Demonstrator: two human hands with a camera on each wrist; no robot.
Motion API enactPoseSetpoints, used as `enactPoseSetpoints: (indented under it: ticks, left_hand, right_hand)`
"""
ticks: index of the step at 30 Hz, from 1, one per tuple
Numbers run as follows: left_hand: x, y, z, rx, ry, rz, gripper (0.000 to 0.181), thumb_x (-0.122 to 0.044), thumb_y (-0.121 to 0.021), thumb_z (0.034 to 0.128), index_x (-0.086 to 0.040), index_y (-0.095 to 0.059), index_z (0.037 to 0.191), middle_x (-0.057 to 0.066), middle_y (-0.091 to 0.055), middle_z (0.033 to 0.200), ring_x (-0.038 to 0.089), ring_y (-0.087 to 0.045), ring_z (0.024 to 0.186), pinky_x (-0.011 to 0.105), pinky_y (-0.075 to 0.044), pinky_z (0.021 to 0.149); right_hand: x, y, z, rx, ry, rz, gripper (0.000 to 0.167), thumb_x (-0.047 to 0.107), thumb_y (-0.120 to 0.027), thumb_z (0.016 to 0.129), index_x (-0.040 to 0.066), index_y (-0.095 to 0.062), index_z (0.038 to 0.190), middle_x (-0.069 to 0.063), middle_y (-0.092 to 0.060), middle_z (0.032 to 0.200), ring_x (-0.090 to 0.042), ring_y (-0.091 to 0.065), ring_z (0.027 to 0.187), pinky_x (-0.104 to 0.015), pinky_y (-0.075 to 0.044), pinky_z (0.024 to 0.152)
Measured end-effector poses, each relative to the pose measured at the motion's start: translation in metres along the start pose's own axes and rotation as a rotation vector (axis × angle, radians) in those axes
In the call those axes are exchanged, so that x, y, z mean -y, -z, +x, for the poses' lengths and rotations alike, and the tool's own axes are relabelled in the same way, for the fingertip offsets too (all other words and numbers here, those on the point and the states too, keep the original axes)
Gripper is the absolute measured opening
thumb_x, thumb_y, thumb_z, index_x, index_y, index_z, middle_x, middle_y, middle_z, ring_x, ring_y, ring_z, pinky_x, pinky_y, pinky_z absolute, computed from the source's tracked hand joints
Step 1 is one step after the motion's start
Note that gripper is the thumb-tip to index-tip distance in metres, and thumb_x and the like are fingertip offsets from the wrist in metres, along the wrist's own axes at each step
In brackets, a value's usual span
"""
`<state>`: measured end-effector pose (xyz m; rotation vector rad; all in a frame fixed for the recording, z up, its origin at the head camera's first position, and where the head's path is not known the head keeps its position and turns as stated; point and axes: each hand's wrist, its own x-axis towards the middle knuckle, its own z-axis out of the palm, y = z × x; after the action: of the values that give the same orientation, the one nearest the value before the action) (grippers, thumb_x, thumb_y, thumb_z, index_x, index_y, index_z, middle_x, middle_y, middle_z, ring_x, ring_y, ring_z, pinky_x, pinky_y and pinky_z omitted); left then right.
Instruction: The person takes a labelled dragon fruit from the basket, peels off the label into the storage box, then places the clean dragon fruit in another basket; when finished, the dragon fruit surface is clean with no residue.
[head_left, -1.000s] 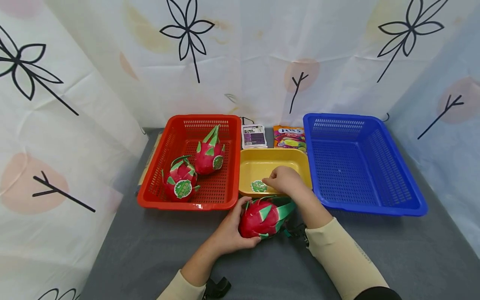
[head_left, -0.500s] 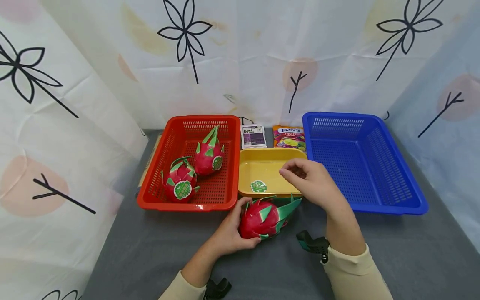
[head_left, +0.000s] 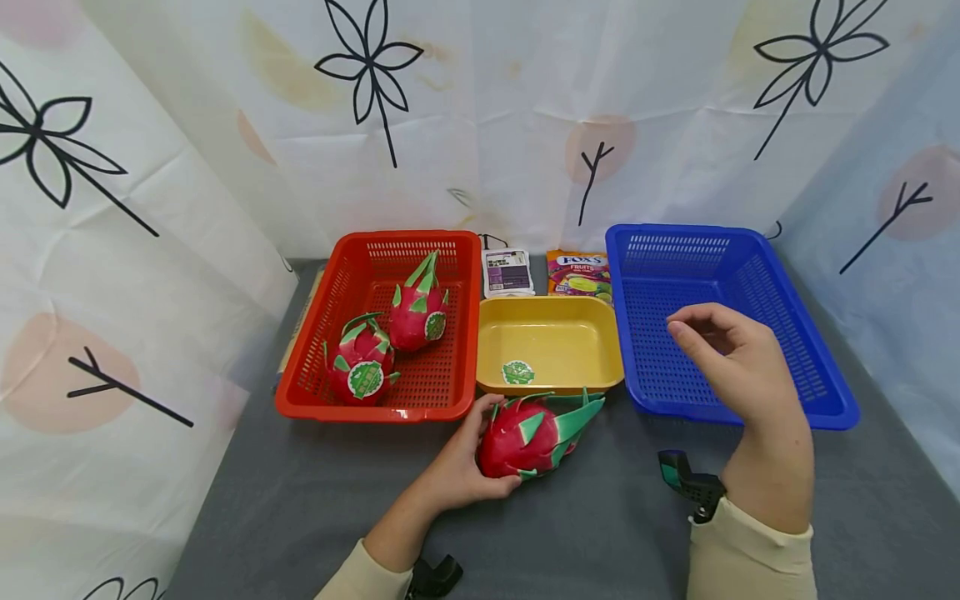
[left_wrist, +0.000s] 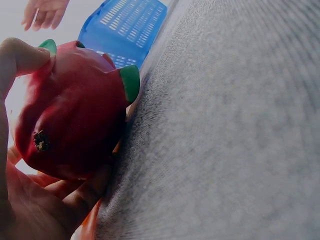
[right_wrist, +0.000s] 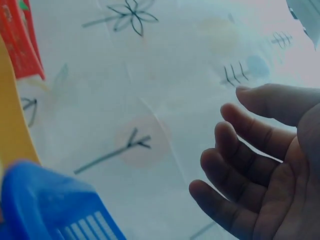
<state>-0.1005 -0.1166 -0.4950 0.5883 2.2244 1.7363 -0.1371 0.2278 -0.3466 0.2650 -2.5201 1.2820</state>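
Your left hand (head_left: pixel 459 471) wraps round the blunt end of the pink dragon fruit (head_left: pixel 517 443), thumb near you, fingers on the far side. Your right hand (head_left: pixel 738 362) hangs up by the blue basket (head_left: pixel 656 367), fingers loosely bent, holding nothing. The fruit looks shiny and fake, so it is probably light, stiff and a bit slippery. Its fat round middle seems best to hold; the thin green leaves (head_left: pixel 575 421) might bend. It lies on its side on the gray table (head_left: pixel 555 542), just in front of the yellow tray (head_left: pixel 573 337). Its long way runs left to right, leafy tip pointing right and a little away from you, stem spot (left_wrist: pixel 41 141) facing your left wrist.
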Motion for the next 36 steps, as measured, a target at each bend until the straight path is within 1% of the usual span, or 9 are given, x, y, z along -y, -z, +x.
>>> enactPoseSetpoints:
  ticks: [11,20,22,25,26,28,30,32,36]
  left_hand:
    - [0.005,0.0,0.001,-0.008,-0.04,-0.04,0.101,-0.015,-0.09,0.0713,-0.016,-0.029,0.152,-0.002,-0.047,0.143,0.025,-0.05,0.129,0.034,-0.056,0.092]
    - [0.005,0.0,0.001,-0.005,-0.037,-0.027,0.101,-0.016,-0.09,0.0714,-0.016,-0.029,0.151,-0.002,-0.046,0.144,0.024,-0.049,0.13,0.033,-0.055,0.093]
    - [0.005,0.001,0.0,-0.006,-0.036,-0.025,0.1,-0.016,-0.09,0.0714,-0.018,-0.029,0.151,-0.002,-0.047,0.144,0.024,-0.049,0.13,0.033,-0.055,0.093]
    - [0.005,0.001,0.0,-0.008,-0.041,-0.025,0.1,-0.016,-0.09,0.0714,-0.019,-0.029,0.151,-0.002,-0.047,0.144,0.024,-0.049,0.13,0.033,-0.055,0.093]
    - [0.005,0.001,0.0,-0.009,-0.044,-0.026,0.1,-0.016,-0.09,0.0714,-0.019,-0.029,0.151,-0.002,-0.047,0.144,0.024,-0.049,0.13,0.033,-0.055,0.093]
    - [0.005,0.001,0.0,-0.007,-0.048,-0.027,0.1,-0.016,-0.09,0.0715,-0.019,-0.029,0.151,-0.002,-0.047,0.144,0.024,-0.049,0.131,0.033,-0.055,0.093]
    - [0.005,0.001,0.001,-0.006,-0.048,-0.03,0.1,-0.016,-0.09,0.0715,-0.019,-0.029,0.151,-0.002,-0.046,0.144,0.025,-0.049,0.131,0.033,-0.055,0.093]
    - [0.005,0.001,0.001,-0.006,-0.046,-0.031,0.1,-0.016,-0.09,0.0715,-0.02,-0.029,0.151,-0.002,-0.046,0.144,0.025,-0.049,0.13,0.033,-0.055,0.093]
    - [0.005,0.001,0.001,-0.011,-0.048,-0.029,0.099,-0.015,-0.09,0.0711,-0.021,-0.031,0.15,-0.003,-0.046,0.145,0.024,-0.049,0.13,0.033,-0.055,0.093]
  right_hand:
    - [-0.043,0.052,-0.014,-0.123,-0.116,0.051,0.018,0.009,-0.064,0.101,0.011,-0.07,0.118,0.018,-0.061,0.105,0.002,-0.057,0.093,-0.005,-0.042,0.077]
    - [-0.086,0.079,-0.035,-0.239,-0.349,-0.003,0.021,0.02,-0.064,0.102,0.031,-0.066,0.119,0.028,-0.056,0.109,0.009,-0.051,0.102,-0.003,-0.037,0.077]
    - [-0.096,0.081,-0.039,-0.214,-0.414,-0.036,0.026,0.024,-0.062,0.103,0.031,-0.064,0.128,0.021,-0.058,0.126,0.001,-0.052,0.122,-0.007,-0.038,0.095]
    - [-0.109,0.083,-0.042,-0.151,-0.501,-0.084,0.043,0.025,-0.055,0.106,0.021,-0.054,0.148,-0.003,-0.045,0.156,-0.025,-0.037,0.147,-0.034,-0.032,0.118]
    - [-0.113,0.083,-0.043,-0.13,-0.534,-0.099,0.048,0.024,-0.052,0.107,0.02,-0.047,0.154,-0.01,-0.036,0.162,-0.036,-0.031,0.149,-0.047,-0.03,0.119]
    - [-0.118,0.084,-0.043,-0.1,-0.581,-0.127,0.054,0.018,-0.045,0.108,0.017,-0.036,0.161,-0.025,-0.027,0.163,-0.046,-0.031,0.146,-0.044,-0.038,0.114]
    - [-0.123,0.085,-0.043,-0.094,-0.617,-0.12,0.057,0.01,-0.039,0.107,0.017,-0.03,0.163,-0.031,-0.028,0.16,-0.04,-0.047,0.137,-0.029,-0.052,0.097]
    - [-0.127,0.085,-0.044,-0.109,-0.636,-0.093,0.06,0.004,-0.036,0.106,0.022,-0.029,0.163,-0.033,-0.031,0.157,-0.021,-0.063,0.117,-0.013,-0.053,0.075]
    - [-0.133,0.083,-0.047,-0.166,-0.614,-0.016,0.059,0.0,-0.037,0.106,0.024,-0.037,0.16,-0.028,-0.039,0.155,0.012,-0.055,0.085,-0.006,-0.048,0.063]
